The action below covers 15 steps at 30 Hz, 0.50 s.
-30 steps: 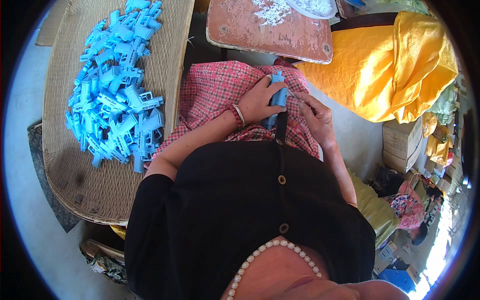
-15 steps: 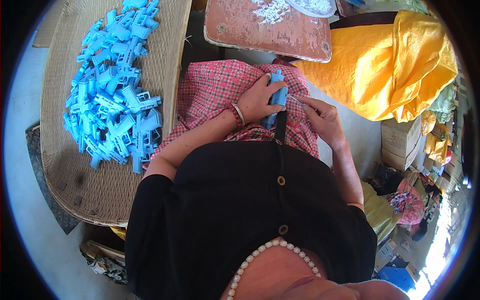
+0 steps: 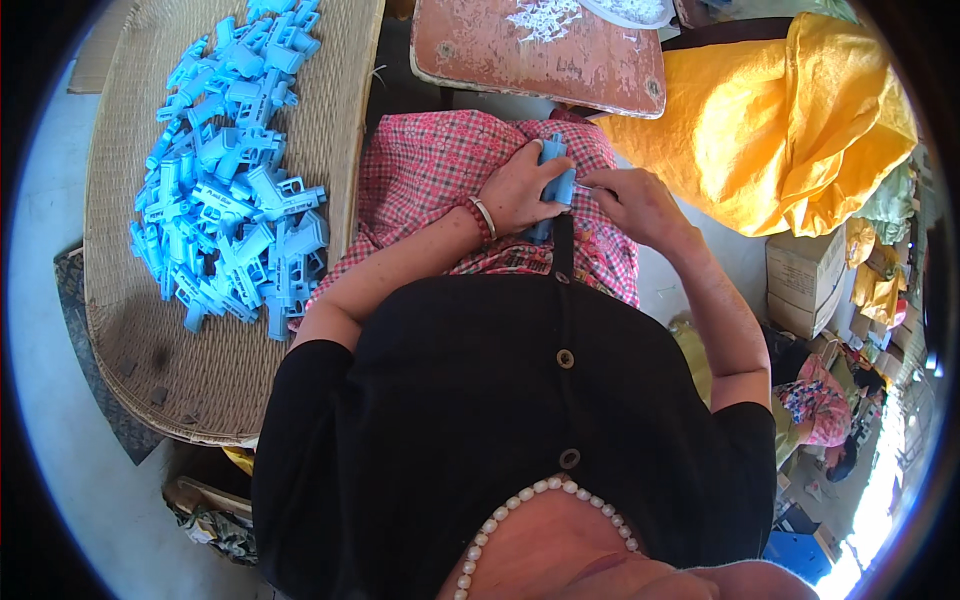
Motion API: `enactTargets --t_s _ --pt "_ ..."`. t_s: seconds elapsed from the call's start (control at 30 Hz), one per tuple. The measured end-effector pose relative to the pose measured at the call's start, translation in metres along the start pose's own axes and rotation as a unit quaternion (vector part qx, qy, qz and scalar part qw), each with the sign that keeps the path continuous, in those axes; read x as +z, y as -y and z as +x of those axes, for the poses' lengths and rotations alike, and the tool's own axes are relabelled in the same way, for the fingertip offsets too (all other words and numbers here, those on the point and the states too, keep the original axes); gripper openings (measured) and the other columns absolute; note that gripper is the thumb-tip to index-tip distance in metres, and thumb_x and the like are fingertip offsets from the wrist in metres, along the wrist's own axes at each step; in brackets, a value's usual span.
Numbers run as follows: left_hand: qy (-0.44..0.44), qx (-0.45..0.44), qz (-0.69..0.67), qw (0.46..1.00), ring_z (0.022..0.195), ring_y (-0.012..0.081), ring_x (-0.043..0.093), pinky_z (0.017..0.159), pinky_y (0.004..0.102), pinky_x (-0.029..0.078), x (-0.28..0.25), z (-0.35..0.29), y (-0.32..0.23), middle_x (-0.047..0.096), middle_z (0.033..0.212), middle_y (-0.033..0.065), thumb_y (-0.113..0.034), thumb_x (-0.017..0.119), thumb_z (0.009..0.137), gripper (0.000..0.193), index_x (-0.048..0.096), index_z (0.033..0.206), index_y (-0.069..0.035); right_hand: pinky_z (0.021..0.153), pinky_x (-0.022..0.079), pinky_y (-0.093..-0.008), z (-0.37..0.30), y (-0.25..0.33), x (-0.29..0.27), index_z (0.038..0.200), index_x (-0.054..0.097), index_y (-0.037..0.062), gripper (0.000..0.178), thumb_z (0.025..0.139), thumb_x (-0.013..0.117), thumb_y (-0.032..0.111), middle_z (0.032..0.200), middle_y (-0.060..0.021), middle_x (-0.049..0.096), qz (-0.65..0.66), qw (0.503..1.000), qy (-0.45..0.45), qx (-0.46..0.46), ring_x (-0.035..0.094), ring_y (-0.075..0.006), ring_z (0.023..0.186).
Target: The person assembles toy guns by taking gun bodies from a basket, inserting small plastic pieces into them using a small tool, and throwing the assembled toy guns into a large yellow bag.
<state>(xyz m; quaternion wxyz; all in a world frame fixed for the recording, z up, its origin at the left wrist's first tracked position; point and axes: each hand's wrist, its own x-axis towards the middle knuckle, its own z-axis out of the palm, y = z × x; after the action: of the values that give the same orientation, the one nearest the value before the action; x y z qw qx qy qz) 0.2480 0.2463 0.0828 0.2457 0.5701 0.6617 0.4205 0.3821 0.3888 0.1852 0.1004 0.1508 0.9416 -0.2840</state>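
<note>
Over my lap, my left hand [image 3: 515,195] is wrapped round a light blue toy pistol [image 3: 562,188], its thumb and fingers across the body. The toy lies nearly lengthwise in front of me, partly hidden by the hand. Close to its right side, my right hand [image 3: 645,208] is closed in a pinch. A thin pale piece [image 3: 587,186] shows between those fingertips and the toy; its kind is too small to make out. Pink checked cloth [image 3: 425,150] covers my lap beneath both hands.
To my left, a large woven tray [image 3: 200,395] bears a heap of blue toy pistols [image 3: 230,190]. Ahead stands a worn wooden board [image 3: 530,70] with small white pieces [image 3: 545,18] and a white dish [image 3: 628,14]. Yellow cloth [image 3: 740,130], a cardboard box [image 3: 805,285] and another person [image 3: 822,400] are at right.
My right hand has moved in closer to the toy pistol, and its elbow has swung outward to the right. The left hand keeps hold of the toy in about the same place.
</note>
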Motion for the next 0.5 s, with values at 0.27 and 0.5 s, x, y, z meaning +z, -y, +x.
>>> enactTargets --t_s 0.27,0.5 --pt "-0.001 -0.010 -0.093 0.996 0.109 0.0404 0.046 0.097 0.0429 0.037 -0.010 0.004 -0.004 0.044 0.118 0.0244 -0.024 0.071 0.071 0.071 0.040 0.131 -0.005 0.075 0.049 -0.0371 0.013 0.022 0.027 0.118 0.054 0.0078 0.034 0.085 0.058 0.016 0.089 -0.0181 0.065 0.236 0.955 -0.169 0.060 0.064 -0.0287 0.086" --pt "-0.089 0.049 -0.010 0.995 0.121 0.0327 0.044 0.105 0.0400 0.031 -0.086 -0.019 -0.007 0.049 0.126 0.0193 -0.016 0.059 0.080 0.052 0.045 0.126 0.002 0.069 0.047 -0.0270 -0.003 -0.011 0.048 0.107 0.052 0.0034 0.027 0.081 0.060 0.006 0.085 -0.0073 0.059 0.237 0.928 -0.276 0.081 0.056 -0.0117 0.077"
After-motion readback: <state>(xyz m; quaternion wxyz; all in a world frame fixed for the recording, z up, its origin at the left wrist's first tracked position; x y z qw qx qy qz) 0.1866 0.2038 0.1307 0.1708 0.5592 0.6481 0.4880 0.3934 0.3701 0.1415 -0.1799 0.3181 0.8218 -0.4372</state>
